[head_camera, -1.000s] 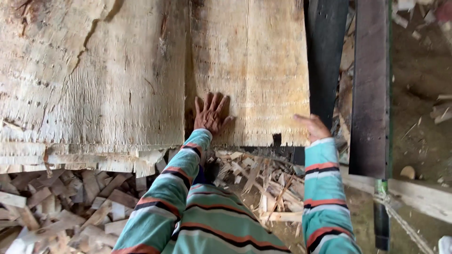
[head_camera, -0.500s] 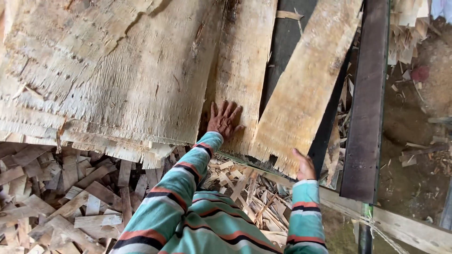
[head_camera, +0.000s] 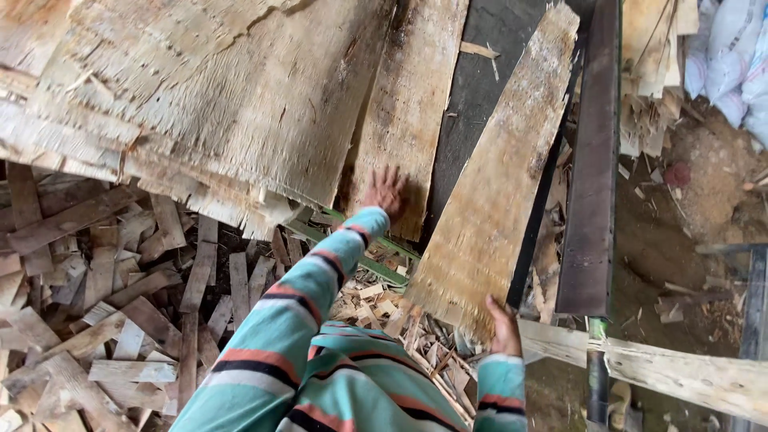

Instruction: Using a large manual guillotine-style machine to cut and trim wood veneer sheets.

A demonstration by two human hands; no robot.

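Where hand (head_camera: 504, 330) grips: veneer strip (head_camera: 494, 184).

Left hand (head_camera: 386, 192) spread flat; right hand (head_camera: 504, 328) curled in grip.

– what were those sheets made of?
– thin wood veneer, matt and pale. the narrow strip (head_camera: 496, 168) by the right hand (head_camera: 504, 330) was rough, speckled and frayed to fibres at its lower edge. the sheet (head_camera: 408, 104) under the left hand (head_camera: 386, 192) looked coarse-grained with dark stains.
– and the big stack (head_camera: 184, 104)?
– layered wood, cracked, splintery at the edges.
– the rest?
– the offcuts (head_camera: 104, 304) were dry raw wood. the beam (head_camera: 592, 160) looked like dull dark metal. the sleeves (head_camera: 320, 288) were soft striped knit cloth.
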